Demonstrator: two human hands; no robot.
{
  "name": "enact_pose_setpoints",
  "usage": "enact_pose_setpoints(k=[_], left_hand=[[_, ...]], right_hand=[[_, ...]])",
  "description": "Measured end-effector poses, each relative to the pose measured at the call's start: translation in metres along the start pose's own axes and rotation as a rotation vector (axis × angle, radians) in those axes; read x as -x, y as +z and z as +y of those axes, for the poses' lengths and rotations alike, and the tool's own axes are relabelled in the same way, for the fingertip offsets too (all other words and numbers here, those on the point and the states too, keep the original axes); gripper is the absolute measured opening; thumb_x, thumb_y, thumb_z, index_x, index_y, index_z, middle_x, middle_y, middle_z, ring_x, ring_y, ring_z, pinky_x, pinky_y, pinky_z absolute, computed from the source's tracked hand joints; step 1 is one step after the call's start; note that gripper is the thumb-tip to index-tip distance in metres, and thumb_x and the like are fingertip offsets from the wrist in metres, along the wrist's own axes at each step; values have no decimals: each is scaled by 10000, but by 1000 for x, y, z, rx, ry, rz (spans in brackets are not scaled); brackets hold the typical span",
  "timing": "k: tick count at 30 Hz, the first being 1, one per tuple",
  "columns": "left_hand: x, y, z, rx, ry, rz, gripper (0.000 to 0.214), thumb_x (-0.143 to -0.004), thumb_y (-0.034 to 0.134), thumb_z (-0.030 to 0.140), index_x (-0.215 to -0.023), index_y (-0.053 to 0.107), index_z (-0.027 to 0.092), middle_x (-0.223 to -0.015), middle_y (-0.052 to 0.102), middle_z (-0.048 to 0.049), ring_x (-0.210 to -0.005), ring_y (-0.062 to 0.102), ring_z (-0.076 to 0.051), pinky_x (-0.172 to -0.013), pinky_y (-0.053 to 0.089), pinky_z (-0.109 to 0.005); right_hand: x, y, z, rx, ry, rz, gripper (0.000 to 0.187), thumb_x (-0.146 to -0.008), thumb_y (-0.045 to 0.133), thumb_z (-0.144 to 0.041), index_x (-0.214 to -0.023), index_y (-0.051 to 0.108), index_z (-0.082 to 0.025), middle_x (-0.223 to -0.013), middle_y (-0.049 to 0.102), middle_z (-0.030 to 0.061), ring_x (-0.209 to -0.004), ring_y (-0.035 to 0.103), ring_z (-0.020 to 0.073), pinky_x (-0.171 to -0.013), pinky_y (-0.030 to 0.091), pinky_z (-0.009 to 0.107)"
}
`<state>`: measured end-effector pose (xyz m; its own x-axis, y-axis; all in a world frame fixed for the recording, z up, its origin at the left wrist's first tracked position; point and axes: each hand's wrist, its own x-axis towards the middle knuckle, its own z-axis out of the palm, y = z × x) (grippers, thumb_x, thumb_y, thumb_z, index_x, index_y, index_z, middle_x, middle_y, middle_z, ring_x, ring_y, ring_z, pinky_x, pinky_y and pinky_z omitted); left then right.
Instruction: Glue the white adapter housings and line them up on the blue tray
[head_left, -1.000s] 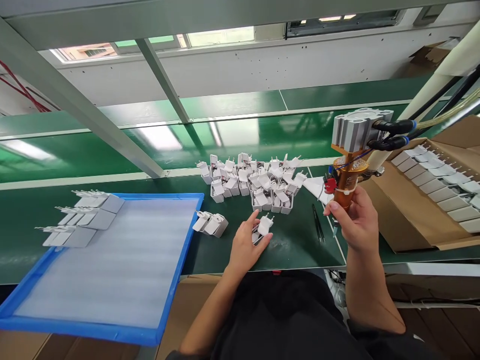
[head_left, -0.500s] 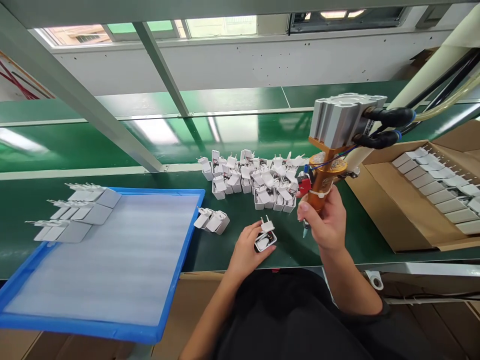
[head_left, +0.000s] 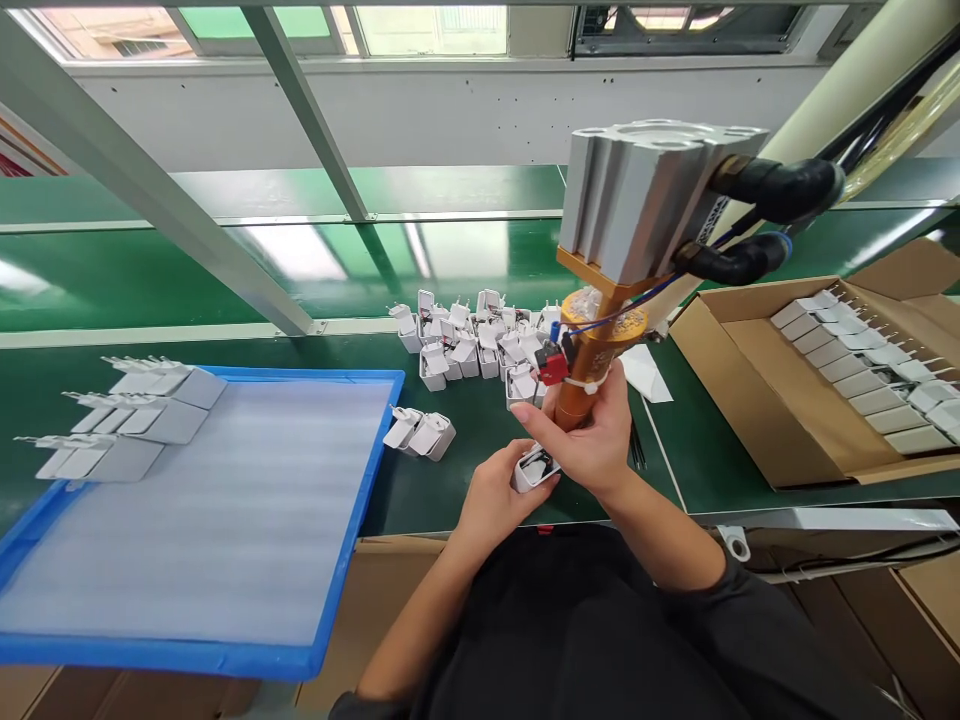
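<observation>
My left hand (head_left: 495, 492) grips a small white charger housing (head_left: 534, 467) with its open side up, just above the green bench near the front edge. My right hand (head_left: 592, 440) is wrapped round the orange barrel of a hanging dispenser tool (head_left: 600, 365), which has a silver block on top and black hoses. The tool's tip is down at the housing, hidden behind my right hand. A heap of white charger housings (head_left: 480, 340) lies just beyond both hands.
A blue tray (head_left: 330, 520) with a white foam liner sits at left, with rows of finished chargers (head_left: 127, 420) at its far corner. Two loose housings (head_left: 420, 433) lie by the tray. A cardboard box (head_left: 757, 400) of chargers stands at right. Black tweezers (head_left: 637, 450) lie beside my right hand.
My right hand brought the dispenser tool left and down onto the housing. My left hand picked the housing off the bench and turned its open side up.
</observation>
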<state>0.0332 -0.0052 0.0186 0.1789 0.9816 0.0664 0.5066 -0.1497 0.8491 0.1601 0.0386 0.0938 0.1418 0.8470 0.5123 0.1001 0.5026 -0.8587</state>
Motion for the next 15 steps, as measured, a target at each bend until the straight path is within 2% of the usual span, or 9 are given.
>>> enact_pose_setpoints(k=[7, 13, 15], left_hand=[[-3, -6, 10, -3, -1, -24, 310, -796, 730, 388, -1038, 720, 194, -752, 728, 8, -596, 618, -147, -563, 463, -232], [-6, -10, 20, -15, -49, -106, 310, -794, 716, 384, -1036, 701, 191, -824, 741, -13, -683, 653, -169, -611, 455, -234], [-6, -9, 20, -7, -61, -118, 311, -796, 712, 383, -1040, 698, 191, -842, 743, -18, -707, 660, -177, -626, 455, -238]], right_hand=[[2, -1, -3, 82, -43, 39, 455, -763, 802, -368, -913, 382, -279, -531, 501, -134, -444, 496, 114, -542, 478, 303], [1, -6, 2, 101, -99, 31, 267, -856, 669, -324, -956, 430, -257, -585, 559, -86, -449, 511, 116, -487, 452, 286], [1, -7, 2, 82, -115, 30, 265, -850, 674, -294, -965, 438, -256, -585, 551, -88, -446, 506, 113, -484, 448, 281]])
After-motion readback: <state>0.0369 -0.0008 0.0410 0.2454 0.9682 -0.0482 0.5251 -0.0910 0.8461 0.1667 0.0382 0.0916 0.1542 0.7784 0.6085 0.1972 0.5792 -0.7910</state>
